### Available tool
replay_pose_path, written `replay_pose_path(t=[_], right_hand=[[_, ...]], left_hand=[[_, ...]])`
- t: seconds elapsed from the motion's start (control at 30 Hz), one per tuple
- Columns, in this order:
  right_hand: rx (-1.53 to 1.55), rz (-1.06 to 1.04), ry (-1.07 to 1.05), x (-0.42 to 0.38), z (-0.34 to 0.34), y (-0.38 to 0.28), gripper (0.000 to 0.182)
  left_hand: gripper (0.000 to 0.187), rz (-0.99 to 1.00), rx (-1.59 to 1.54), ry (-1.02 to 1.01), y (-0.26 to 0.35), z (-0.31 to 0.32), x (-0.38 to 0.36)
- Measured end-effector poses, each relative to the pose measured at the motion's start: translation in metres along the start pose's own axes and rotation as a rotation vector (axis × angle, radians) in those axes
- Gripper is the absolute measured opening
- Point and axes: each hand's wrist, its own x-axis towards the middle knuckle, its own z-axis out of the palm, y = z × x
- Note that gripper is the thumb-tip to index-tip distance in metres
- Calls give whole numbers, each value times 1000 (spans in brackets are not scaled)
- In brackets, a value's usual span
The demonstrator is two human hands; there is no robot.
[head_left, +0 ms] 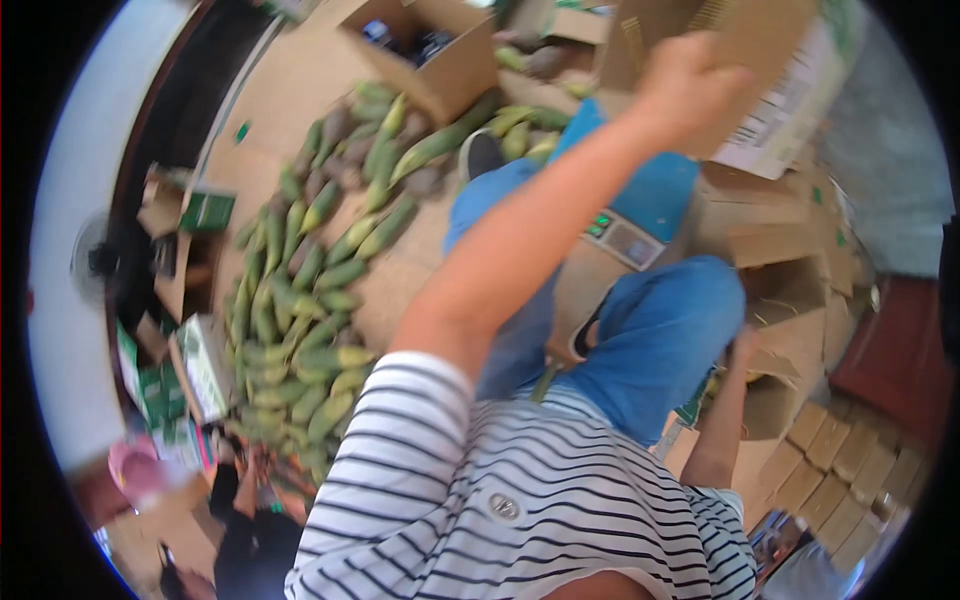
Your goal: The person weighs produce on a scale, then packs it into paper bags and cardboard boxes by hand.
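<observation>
My left hand (690, 85) reaches far forward to the upper right, its fingers closed on the edge of a cardboard box (775, 125) with a printed white side. Below that arm stands a digital scale (630, 240) with lit green digits and a blue platform (665, 195), between my legs. My right hand (740, 350) is low beside my right knee, near an open cardboard box (785, 290). Its fingers are blurred and partly hidden behind the knee. A large pile of long green, yellow-tipped vegetables (300, 300) covers the floor to my left, with brownish roundish ones (355, 150) among them.
An open carton (430, 70) holding dark items stands ahead. Another open box (770, 405) is at my right. Stacked brown boxes (845, 470) fill the lower right. Green-and-white cartons (200, 370) and a fan (95, 258) are on the left. Another person (255, 540) works at lower left.
</observation>
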Motion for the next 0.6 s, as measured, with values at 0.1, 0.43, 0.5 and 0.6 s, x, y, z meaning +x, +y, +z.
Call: replay_pose_path(t=[0.1,0.43,0.5,0.6], right_hand=[[135,197,89,-39,-7,-55,23],[64,193,39,-24,7,-31,27],[72,197,43,-19,8,-21,28],[116,219,57,-19,1,-27,28]], left_hand=[[28,-220,-384,-34,-13,-11,7],[40,-619,-329,149,-11,-21,6],[40,-613,-340,122,-19,-22,7],[40,-545,-369,106,-21,-19,6]])
